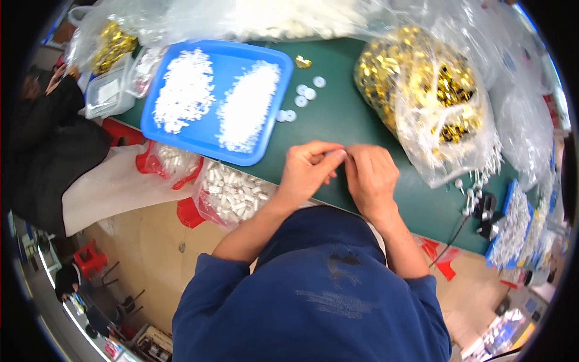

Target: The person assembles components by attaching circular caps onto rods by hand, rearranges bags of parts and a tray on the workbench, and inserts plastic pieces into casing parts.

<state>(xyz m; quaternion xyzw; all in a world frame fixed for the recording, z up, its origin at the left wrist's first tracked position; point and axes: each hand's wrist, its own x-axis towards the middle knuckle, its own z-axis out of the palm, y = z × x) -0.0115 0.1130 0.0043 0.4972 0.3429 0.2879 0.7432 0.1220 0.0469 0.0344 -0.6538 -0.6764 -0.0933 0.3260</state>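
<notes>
Over the near edge of the green table [329, 120], my left hand [309, 171] and my right hand [371, 178] meet with their fingertips pinched together. Whatever sits between the fingertips is hidden or too small to make out. Beyond my left hand lie several small white discs [301, 101] and one gold piece [303, 61]. A blue tray [224, 51] to the left carries two heaps of tiny white parts [248, 108]. To the right stands a clear plastic bag of shiny gold pieces [422, 90].
Below the table edge hangs a bag of white cylindrical parts [232, 193]. Clear plastic containers [110, 93] stand at the far left, near a person in dark clothes [45, 163]. A black device with a cable [485, 211] and a blue tray of white parts [511, 226] lie at right.
</notes>
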